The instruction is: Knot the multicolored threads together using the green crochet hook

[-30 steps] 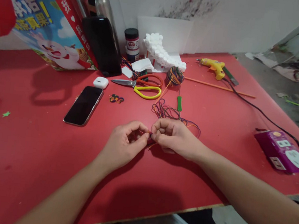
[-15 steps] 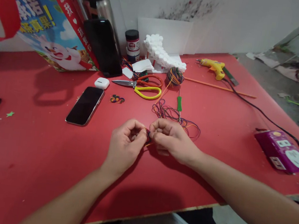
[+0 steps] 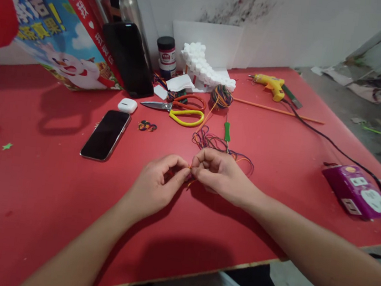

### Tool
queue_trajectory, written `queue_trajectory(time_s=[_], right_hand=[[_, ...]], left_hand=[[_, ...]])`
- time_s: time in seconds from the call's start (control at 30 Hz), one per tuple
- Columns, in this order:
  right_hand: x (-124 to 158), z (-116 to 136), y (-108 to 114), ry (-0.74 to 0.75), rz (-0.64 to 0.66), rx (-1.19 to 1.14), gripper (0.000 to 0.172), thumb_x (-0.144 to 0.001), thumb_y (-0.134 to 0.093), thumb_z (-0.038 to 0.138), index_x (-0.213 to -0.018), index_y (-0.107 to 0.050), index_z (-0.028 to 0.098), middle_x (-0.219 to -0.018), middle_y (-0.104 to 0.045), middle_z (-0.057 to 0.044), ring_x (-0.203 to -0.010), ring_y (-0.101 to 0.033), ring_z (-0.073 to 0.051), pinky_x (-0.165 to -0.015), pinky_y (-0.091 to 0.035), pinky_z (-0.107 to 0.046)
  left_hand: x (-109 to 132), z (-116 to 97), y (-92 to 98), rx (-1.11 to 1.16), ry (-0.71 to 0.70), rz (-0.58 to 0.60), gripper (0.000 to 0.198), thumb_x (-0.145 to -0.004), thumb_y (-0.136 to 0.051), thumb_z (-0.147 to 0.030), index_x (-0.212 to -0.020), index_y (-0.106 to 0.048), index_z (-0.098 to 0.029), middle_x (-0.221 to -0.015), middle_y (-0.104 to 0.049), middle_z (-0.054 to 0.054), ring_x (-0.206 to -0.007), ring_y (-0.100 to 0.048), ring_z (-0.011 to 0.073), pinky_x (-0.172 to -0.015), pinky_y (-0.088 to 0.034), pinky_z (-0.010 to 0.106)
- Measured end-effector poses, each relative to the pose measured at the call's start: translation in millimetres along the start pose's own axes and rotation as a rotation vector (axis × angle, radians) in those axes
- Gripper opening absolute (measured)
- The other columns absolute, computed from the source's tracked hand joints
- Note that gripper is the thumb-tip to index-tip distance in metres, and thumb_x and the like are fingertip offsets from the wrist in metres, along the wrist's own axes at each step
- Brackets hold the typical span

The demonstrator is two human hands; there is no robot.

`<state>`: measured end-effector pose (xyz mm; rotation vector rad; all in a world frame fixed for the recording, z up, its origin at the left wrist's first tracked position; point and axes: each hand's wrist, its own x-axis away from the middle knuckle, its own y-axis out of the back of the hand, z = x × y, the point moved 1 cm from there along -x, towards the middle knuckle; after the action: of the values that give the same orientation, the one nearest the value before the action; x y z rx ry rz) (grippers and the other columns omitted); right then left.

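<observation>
Thumb and forefinger of my left hand [image 3: 164, 179] pinch a small bit of multicoloured yarn, mostly hidden by the fingers. My right hand [image 3: 223, 174] pinches the same yarn right beside it, the fingertips of both hands nearly touching. A short orange yarn end [image 3: 191, 184] pokes out below them. Behind my right hand lies a loose tangle of yarn [image 3: 208, 139], leading back to a wound yarn ball [image 3: 221, 97]. A green-handled crochet hook [image 3: 227, 131] rests by the tangle. Left of it, a small crocheted yarn piece [image 3: 147, 126] lies flat on the red table [image 3: 66, 202].
Scissors [image 3: 183, 115] with red and yellow handles lie beyond my hands. A phone [image 3: 106, 135] and a white earbud case [image 3: 127, 105] are to the left. A yellow glue gun [image 3: 269, 85], an orange stick [image 3: 280, 110] and a purple power strip [image 3: 358, 192] occupy the right.
Both hands stay together on the yarn, with small finger shifts; the right fingers are slightly higher. The whole view has shifted a little, so things sit slightly further left.
</observation>
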<state>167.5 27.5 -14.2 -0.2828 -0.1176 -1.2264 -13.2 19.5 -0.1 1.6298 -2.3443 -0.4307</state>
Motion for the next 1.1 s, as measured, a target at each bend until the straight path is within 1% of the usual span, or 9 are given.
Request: queue_trajectory(time_s=[0.13, 0.27, 0.43, 0.57, 0.67, 0.77, 0.9, 1.03, 1.1], right_hand=[[0, 1, 0, -0.012, -0.024, -0.079, 0.015, -0.076, -0.073, 0.023, -0.076, -0.058, 0.019, -0.053, -0.049, 0.011, -0.040, -0.033, -0.003, -0.039, -0.024, -0.017], [0, -1, -3, -0.037, 0.003, -0.257, 0.024, -0.079, -0.078, 0.031, -0.081, -0.056, 0.021, -0.052, -0.047, 0.013, -0.037, -0.032, -0.003, -0.038, -0.027, -0.017], [0, -5, -5, 0.010, 0.046, -0.254, 0.031, -0.082, -0.082, 0.039, -0.083, -0.056, 0.021, -0.050, -0.050, 0.013, -0.036, -0.040, -0.005, -0.038, -0.039, -0.019], [0, -6, -3, 0.028, 0.054, -0.221, 0.029, -0.087, -0.079, 0.040, -0.086, -0.056, 0.021, -0.049, -0.050, 0.013, -0.039, -0.047, -0.008, -0.040, -0.048, -0.021], [-1, -7, -3, 0.038, 0.064, -0.229, 0.028, -0.089, -0.077, 0.040, -0.087, -0.056, 0.021, -0.050, -0.051, 0.012, -0.040, -0.049, -0.008, -0.042, -0.050, -0.022], [-1, -7, -4, 0.027, 0.062, -0.227, 0.026, -0.089, -0.075, 0.038, -0.087, -0.055, 0.021, -0.050, -0.050, 0.013, -0.040, -0.049, -0.008, -0.043, -0.051, -0.023], [0, -5, -4, 0.036, 0.022, -0.173, 0.023, -0.088, -0.074, 0.034, -0.091, -0.055, 0.022, -0.055, -0.051, 0.013, -0.040, -0.044, -0.007, -0.042, -0.045, -0.022], [1, -3, -4, 0.096, 0.034, 0.029, 0.016, -0.087, -0.070, 0.027, -0.085, -0.055, 0.021, -0.058, -0.051, 0.010, -0.044, -0.043, -0.006, -0.043, -0.034, -0.020], [2, -3, -3, 0.135, 0.031, 0.119, 0.014, -0.087, -0.068, 0.024, -0.081, -0.054, 0.022, -0.058, -0.050, 0.009, -0.046, -0.042, -0.007, -0.045, -0.032, -0.021]], left_hand=[[0, 0, -2.6, 0.203, 0.116, 0.009, 0.015, -0.092, -0.069, -0.033, -0.085, -0.068, -0.019, -0.074, -0.066, 0.000, -0.067, -0.059, 0.0135, -0.065, -0.047, 0.027], [-1, 0, -9.3, 0.386, 0.248, -0.005, 0.018, -0.088, -0.074, -0.035, -0.082, -0.066, -0.020, -0.062, -0.057, -0.004, -0.052, -0.044, 0.0095, -0.054, -0.040, 0.025], [-1, 2, -10.4, 0.398, 0.236, -0.068, 0.016, -0.085, -0.076, -0.034, -0.082, -0.067, -0.021, -0.064, -0.059, -0.004, -0.051, -0.042, 0.0094, -0.050, -0.035, 0.024], [-2, 2, -10.9, 0.421, 0.240, -0.096, 0.018, -0.085, -0.077, -0.036, -0.083, -0.067, -0.021, -0.067, -0.060, -0.003, -0.052, -0.044, 0.0096, -0.049, -0.035, 0.023], [-3, 2, -12.0, 0.453, 0.250, -0.115, 0.018, -0.085, -0.075, -0.035, -0.083, -0.066, -0.020, -0.065, -0.059, -0.003, -0.053, -0.046, 0.0099, -0.050, -0.036, 0.023], [-4, 1, -11.4, 0.406, 0.232, -0.118, 0.015, -0.086, -0.072, -0.032, -0.083, -0.065, -0.020, -0.066, -0.060, -0.003, -0.054, -0.047, 0.0102, -0.052, -0.038, 0.023], [-3, 0, -8.5, 0.242, 0.149, -0.086, 0.011, -0.087, -0.068, -0.027, -0.079, -0.065, -0.020, -0.074, -0.066, 0.001, -0.066, -0.057, 0.0137, -0.062, -0.044, 0.026], [0, 0, -5.9, 0.103, 0.107, -0.037, 0.012, -0.087, -0.065, -0.026, -0.076, -0.063, -0.021, -0.069, -0.061, -0.001, -0.061, -0.051, 0.0139, -0.057, -0.039, 0.027], [0, 0, -5.2, 0.066, 0.076, -0.034, 0.013, -0.087, -0.063, -0.025, -0.074, -0.060, -0.021, -0.067, -0.058, -0.002, -0.059, -0.048, 0.0135, -0.056, -0.036, 0.027]])
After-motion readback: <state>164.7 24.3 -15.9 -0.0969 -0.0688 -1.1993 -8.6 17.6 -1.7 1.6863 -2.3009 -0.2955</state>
